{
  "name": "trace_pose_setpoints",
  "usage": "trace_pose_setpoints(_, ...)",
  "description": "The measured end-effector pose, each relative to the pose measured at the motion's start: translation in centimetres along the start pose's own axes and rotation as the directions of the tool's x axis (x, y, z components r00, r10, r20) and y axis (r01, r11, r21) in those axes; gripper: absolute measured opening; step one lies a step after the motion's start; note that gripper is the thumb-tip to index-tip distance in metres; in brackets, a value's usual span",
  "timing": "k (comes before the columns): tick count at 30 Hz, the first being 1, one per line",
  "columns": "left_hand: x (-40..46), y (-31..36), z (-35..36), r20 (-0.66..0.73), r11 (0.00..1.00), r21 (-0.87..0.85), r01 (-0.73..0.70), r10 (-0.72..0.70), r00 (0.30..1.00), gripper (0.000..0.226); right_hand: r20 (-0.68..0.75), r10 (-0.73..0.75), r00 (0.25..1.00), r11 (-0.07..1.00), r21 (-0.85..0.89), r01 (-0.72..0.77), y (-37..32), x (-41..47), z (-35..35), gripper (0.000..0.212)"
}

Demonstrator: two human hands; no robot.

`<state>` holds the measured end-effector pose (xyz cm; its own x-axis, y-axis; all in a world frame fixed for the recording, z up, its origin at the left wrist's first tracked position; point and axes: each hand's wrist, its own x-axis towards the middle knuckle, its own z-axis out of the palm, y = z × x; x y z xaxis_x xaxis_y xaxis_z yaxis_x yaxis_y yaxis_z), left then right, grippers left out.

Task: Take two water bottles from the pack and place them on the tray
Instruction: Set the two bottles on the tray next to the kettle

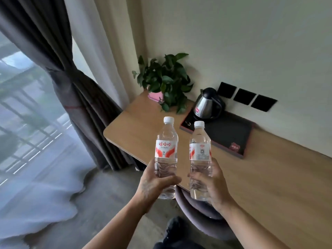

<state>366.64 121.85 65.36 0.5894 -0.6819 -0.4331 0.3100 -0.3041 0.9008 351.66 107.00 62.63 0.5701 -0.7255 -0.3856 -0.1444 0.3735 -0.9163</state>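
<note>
I hold two clear water bottles upright in the air in front of a wooden desk. My left hand (154, 184) grips the lower part of the left bottle (166, 150), which has a white cap and a red-and-white label. My right hand (213, 186) grips the right bottle (200, 151) of the same kind. The black tray (231, 135) with a red rim lies on the desk beyond the bottles, against the wall. The pack is not in view.
A steel kettle (208, 105) stands on the tray's far left part. A potted plant (165, 81) in a pink pot sits at the desk's (269, 177) far corner. A grey chair (201, 211) is tucked under the desk below my hands. Dark curtains (75, 87) hang at left.
</note>
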Motion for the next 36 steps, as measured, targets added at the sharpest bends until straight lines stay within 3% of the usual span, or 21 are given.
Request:
trace_pose_setpoints(7,7.1,3.3,2.3,0.178,0.997,0.062,0.035,-0.046,0.983,0.066,-0.177,-0.012,0.984,0.996,0.089,0.028,-1.5,3.3,-1.7,0.08)
trace_pose_setpoints(15,12.7,4.9,4.1,0.359,0.976,0.214,0.035,-0.112,0.927,0.056,-0.367,-0.007,0.93,0.997,0.072,0.036,-1.0,5.8,-2.2,0.079)
trace_pose_setpoints(23,18.6,7.0,5.4,0.607,0.958,0.283,-0.044,-0.143,0.781,0.062,-0.482,0.015,0.876,0.985,0.158,0.07,-2.2,8.0,-1.4,0.079)
trace_pose_setpoints(26,20.1,7.4,6.2,0.627,0.96,0.279,-0.026,-0.162,0.762,0.071,-0.523,0.031,0.852,0.981,0.18,0.074,-2.4,8.5,-1.5,0.08)
trace_pose_setpoints(31,21.5,8.1,8.4,0.639,0.964,0.258,-0.057,-0.126,0.759,0.061,-0.534,0.056,0.844,0.976,0.206,0.066,-2.7,9.5,-3.3,0.066)
trace_pose_setpoints(36,24.4,8.8,11.8,0.635,0.951,0.302,-0.07,-0.146,0.759,0.058,-0.514,0.021,0.857,0.98,0.18,0.084,-3.4,11.8,-7.0,0.087)
